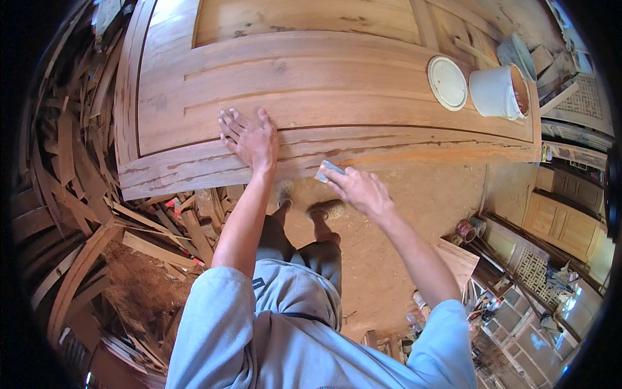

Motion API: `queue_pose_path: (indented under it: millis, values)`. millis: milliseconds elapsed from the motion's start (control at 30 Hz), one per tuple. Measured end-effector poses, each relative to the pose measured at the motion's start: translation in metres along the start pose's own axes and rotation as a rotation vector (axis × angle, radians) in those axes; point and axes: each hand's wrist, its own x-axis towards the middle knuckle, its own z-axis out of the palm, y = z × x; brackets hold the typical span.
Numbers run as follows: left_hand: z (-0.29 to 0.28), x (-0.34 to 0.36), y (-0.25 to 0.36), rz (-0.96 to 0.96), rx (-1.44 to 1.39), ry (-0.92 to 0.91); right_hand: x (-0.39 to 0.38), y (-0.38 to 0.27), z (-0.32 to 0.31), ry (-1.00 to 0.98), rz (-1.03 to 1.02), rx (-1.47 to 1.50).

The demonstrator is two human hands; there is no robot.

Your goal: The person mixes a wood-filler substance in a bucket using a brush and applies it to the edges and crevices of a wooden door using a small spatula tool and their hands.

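A large wooden door (pixel 304 97) with recessed panels lies flat in front of me. My left hand (pixel 251 141) rests on it with the fingers spread, holding nothing. Along the near edge, dark cracks and streaks run through the door frame, and an orange-brown stretch shows toward the right. At this edge my right hand (pixel 363 191) grips a small grey-blue sanding pad (pixel 330 170), its fingers closed around one end. Whether the pad touches the wood cannot be made out.
A round white lid (pixel 447 83) lies on the door beside an open white bucket (pixel 490 92). Piled wood offcuts (pixel 71 149) fill the left side and reach under the door. Wooden panels (pixel 562 217) and lattice pieces (pixel 538 266) stand at the right. My feet are on a brown floor (pixel 395 259).
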Motion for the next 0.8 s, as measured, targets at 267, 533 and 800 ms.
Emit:
queue_pose_path:
  millis: [267,533,800]
  values:
    - [-0.005,-0.002,0.0,-0.012,-0.071,0.008,-0.016,0.082,-0.027,-0.119,0.162,0.015]
    - [-0.003,-0.002,-0.001,0.006,-0.007,0.039,-0.015,-0.054,0.079,0.553,0.321,0.585]
    - [-0.003,-0.002,0.0,0.01,0.013,0.035,-0.001,-0.071,0.09,0.511,0.411,0.476]
